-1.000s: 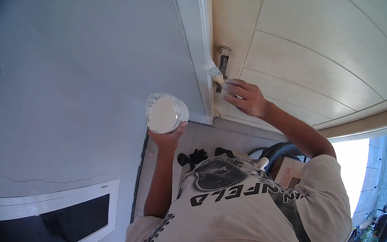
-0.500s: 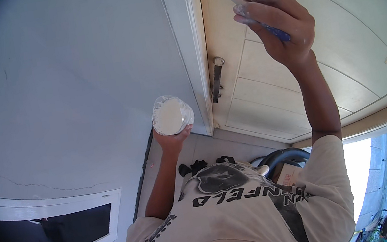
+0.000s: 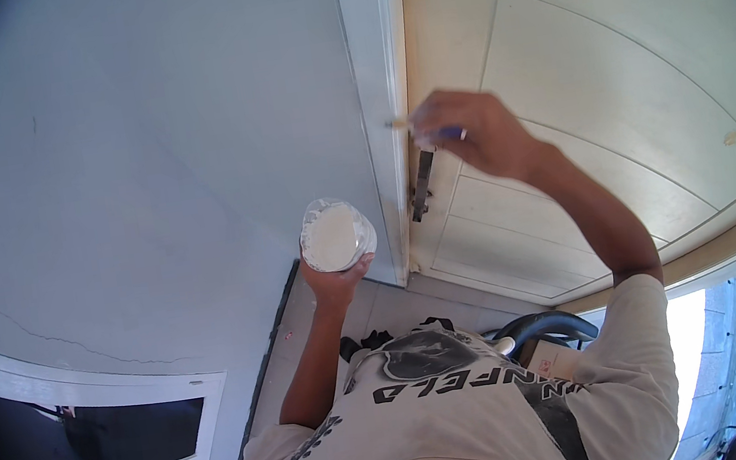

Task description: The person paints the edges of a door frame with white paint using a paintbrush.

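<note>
My left hand (image 3: pixel 334 284) is wrapped round a clear plastic container (image 3: pixel 337 236) of white paint, smeared white about its rim, held in front of the pale wall. My right hand (image 3: pixel 482 132), blurred by motion, grips a paintbrush (image 3: pixel 452 134) with a blue handle end showing past the fingers. The brush's other end points left at the white door frame (image 3: pixel 378 57); whether it touches cannot be made out. White paint marks my right fingertips. Just below that hand is the dark door handle (image 3: pixel 423 185) on the cream door (image 3: pixel 589 54).
A grey-white wall (image 3: pixel 137 150) with a thin crack fills the left side, above a white-framed dark opening (image 3: pixel 124 443). Beyond my shirt lie a tiled floor (image 3: pixel 389 308), dark objects and a black curved thing (image 3: pixel 549 325) beside a cardboard box (image 3: pixel 551 360).
My right hand has come down and left with the paintbrush, from high on the door frame to just above the handle. The container stays in my left hand, nearly in place.
</note>
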`<state>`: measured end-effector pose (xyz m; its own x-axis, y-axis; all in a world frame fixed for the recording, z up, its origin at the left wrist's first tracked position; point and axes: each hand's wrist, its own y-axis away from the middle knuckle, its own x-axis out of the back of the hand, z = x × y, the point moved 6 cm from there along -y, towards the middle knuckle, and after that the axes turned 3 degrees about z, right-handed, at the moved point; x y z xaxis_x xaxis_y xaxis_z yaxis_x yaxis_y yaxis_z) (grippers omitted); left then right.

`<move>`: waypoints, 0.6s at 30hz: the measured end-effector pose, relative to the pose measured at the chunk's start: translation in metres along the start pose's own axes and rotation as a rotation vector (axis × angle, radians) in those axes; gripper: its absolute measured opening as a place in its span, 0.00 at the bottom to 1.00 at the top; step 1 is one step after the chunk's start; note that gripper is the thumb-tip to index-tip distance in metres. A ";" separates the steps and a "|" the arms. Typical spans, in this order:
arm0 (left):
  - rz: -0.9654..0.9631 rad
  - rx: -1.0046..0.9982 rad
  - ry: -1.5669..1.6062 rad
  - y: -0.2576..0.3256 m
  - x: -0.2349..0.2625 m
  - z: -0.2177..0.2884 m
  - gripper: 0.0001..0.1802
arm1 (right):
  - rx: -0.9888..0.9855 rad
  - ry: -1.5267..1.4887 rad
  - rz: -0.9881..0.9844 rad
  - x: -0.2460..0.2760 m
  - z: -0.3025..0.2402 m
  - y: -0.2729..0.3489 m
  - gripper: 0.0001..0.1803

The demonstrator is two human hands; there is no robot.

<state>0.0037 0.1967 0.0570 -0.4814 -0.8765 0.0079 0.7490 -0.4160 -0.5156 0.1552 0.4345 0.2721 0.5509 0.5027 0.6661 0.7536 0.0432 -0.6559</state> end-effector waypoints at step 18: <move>0.017 0.014 0.061 -0.002 -0.005 -0.001 0.47 | 0.126 0.219 0.047 0.000 -0.008 0.025 0.12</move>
<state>0.0046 0.2022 0.0572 -0.4947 -0.8675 -0.0530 0.7637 -0.4047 -0.5030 0.1766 0.4284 0.2586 0.6591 0.3081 0.6860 0.6822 0.1389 -0.7178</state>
